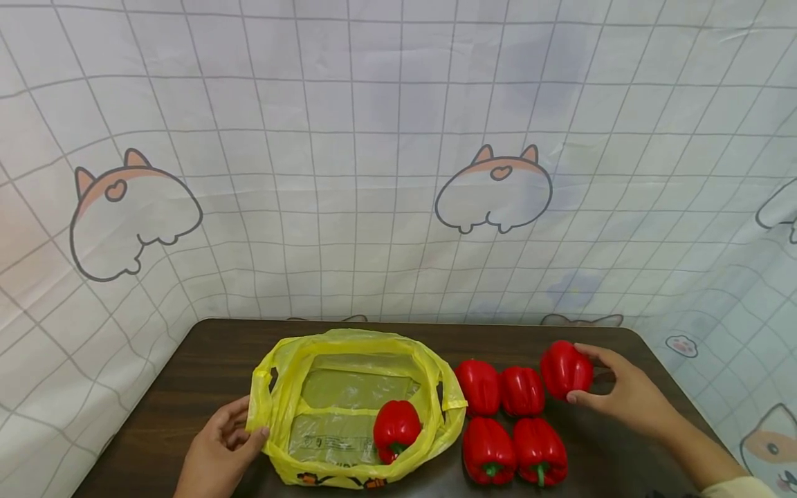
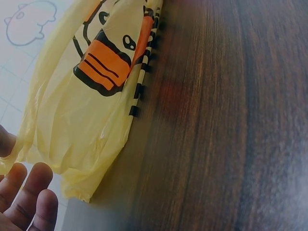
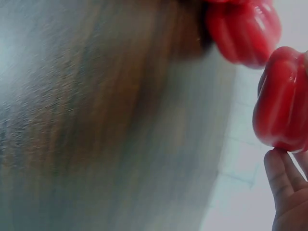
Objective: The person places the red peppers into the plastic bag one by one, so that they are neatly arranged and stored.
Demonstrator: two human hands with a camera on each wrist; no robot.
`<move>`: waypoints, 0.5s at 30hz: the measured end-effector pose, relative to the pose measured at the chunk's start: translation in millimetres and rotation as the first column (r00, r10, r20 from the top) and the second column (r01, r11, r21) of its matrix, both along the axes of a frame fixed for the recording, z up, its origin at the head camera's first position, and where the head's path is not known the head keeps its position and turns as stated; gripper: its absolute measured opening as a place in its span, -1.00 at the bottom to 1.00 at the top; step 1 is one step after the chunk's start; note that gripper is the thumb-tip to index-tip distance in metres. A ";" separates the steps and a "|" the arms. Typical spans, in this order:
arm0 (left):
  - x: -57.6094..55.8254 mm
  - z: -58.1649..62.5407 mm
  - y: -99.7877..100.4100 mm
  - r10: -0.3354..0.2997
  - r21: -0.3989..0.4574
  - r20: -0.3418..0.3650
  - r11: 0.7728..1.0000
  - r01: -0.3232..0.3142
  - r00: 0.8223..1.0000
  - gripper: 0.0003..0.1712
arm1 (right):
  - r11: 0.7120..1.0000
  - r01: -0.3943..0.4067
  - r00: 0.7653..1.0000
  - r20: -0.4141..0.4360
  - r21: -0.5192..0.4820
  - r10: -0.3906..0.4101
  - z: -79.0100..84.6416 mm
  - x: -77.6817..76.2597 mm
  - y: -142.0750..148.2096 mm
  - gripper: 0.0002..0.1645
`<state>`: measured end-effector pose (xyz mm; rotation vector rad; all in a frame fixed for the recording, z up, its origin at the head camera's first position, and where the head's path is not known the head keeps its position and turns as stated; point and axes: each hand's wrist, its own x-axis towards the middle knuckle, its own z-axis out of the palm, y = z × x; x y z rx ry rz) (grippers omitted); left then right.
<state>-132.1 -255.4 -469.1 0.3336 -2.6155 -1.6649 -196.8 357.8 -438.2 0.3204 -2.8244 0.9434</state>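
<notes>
Gridded cloth (image 1: 373,207) backs a dark table (image 1: 168,408). Lower right, the right hand (image 1: 631,394) grips one pepper (image 1: 565,370) between thumb and fingers; lower left, the left hand (image 1: 221,443) pinches the bag (image 1: 281,432). Another pepper (image 1: 396,425) lies inside, bottom centre; four peppers (image 1: 523,392) sit just right.

Four peppers (image 1: 521,391) stand between the right hand (image 1: 631,394) and the yellow bag (image 1: 283,408), with free air above them.
</notes>
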 end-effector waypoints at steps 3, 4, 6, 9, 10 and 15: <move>-0.1 0.3 -0.1 0.002 -0.007 0.004 1.000 -0.002 1.000 -0.09 | 1.000 -0.015 1.000 -0.012 -0.005 0.015 9.1 0.4 -4.5 0.10; -0.1 0.6 0.0 0.003 -0.008 0.005 1.000 -0.003 1.000 -0.09 | 1.000 -0.021 1.000 -0.015 -0.007 0.021 11.7 0.4 -6.4 0.09; 0.1 1.2 0.1 0.004 -0.011 0.008 1.000 -0.003 1.000 -0.09 | 0.999 -0.035 0.999 -0.019 -0.019 0.034 17.0 0.7 -10.8 0.07; 0.4 2.4 0.8 0.000 -0.003 0.007 1.000 0.000 1.000 -0.09 | 0.997 -0.065 0.997 -0.038 -0.033 0.064 24.3 1.1 -18.6 0.03; 0.4 2.7 1.0 -0.002 -0.001 0.006 1.000 0.002 1.000 -0.09 | 0.996 -0.077 0.996 -0.047 -0.039 0.075 26.7 1.2 -21.6 0.02; 0.2 3.2 1.6 -0.007 0.007 -0.001 1.000 0.007 1.000 -0.10 | 0.986 -0.153 0.986 -0.070 -0.064 0.148 36.4 1.7 -38.7 -0.01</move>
